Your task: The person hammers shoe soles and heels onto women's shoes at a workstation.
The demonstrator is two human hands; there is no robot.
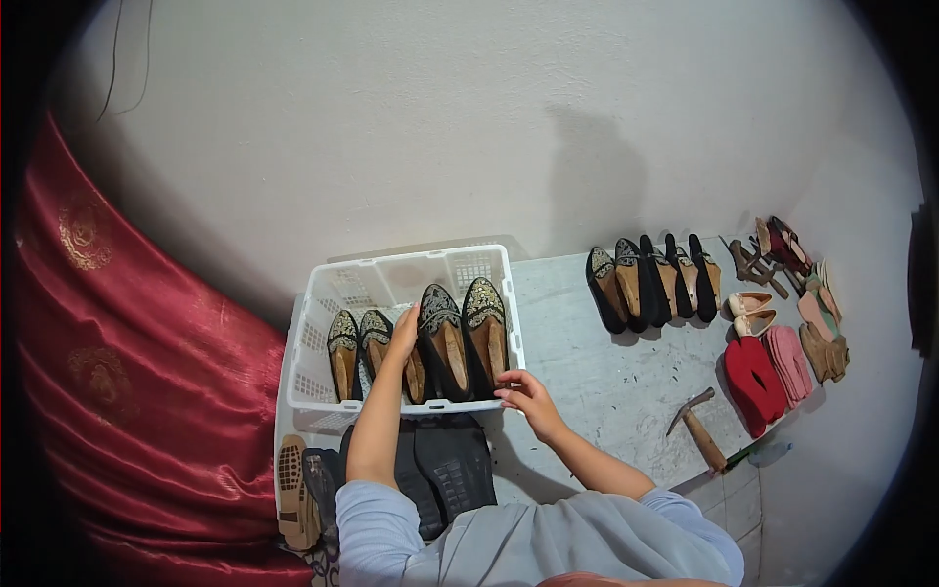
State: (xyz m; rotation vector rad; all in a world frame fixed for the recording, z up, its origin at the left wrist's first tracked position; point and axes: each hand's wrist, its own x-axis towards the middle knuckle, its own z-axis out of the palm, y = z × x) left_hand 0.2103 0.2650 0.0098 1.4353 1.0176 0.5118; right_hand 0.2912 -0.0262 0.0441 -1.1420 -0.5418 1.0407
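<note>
A white plastic basket (pixel 411 259) holds a row of black shoes with gold and silver patterned toes, each with a wooden last inside. My left hand (pixel 405 335) reaches into it, closed over the toe end of a middle shoe (pixel 417 380); its fingers are partly hidden. Left of that hand stand two smaller-looking shoes, one a gold-patterned shoe (pixel 342 352). To its right are a silver-patterned shoe (pixel 440 311) and another gold-patterned shoe (pixel 484 305). My right hand (pixel 526 399) is at the basket's front right corner, fingers bent and apart, with nothing held.
Several black shoes on lasts (pixel 653 284) line the back of the table (pixel 567 362). A hammer (pixel 699 430), red soles (pixel 753 382), pink soles (pixel 785 364) and sandals lie right. Dark soles (pixel 450 470) lie before the basket; a red curtain (pixel 147 391) hangs left.
</note>
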